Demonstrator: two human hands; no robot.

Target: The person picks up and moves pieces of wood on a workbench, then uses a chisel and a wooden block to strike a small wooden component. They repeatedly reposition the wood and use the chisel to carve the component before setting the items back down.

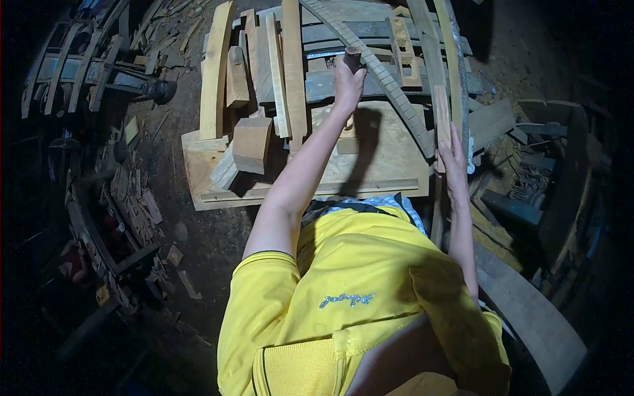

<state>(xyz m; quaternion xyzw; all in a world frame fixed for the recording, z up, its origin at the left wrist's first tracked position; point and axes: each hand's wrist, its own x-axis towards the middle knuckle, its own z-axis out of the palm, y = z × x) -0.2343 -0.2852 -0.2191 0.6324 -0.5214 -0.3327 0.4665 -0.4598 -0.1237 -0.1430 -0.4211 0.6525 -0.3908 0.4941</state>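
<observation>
My left hand (348, 84) is closed in a fist around a dark, round-ended handle (352, 58). The tool's kind does not show. It is above the workbench, beside a long curved strip (376, 66) marked with many cross lines. On the right, my right hand (454, 162) grips the lower end of a short wooden strip (441, 109), thumb and fingers along its side. That strip lies against a long pale curved rail (456, 63). Under my left forearm, a small wooden block (347, 144) is partly hidden on the plywood board (389, 158).
Several planks (216, 72) and a thick wood block (252, 145) lie on the bench's left side. A slotted wooden piece (404, 53) lies at the back. Wood scraps (142, 198) litter the floor. A dark wooden box (571, 165) stands at right, near a curved board (528, 310).
</observation>
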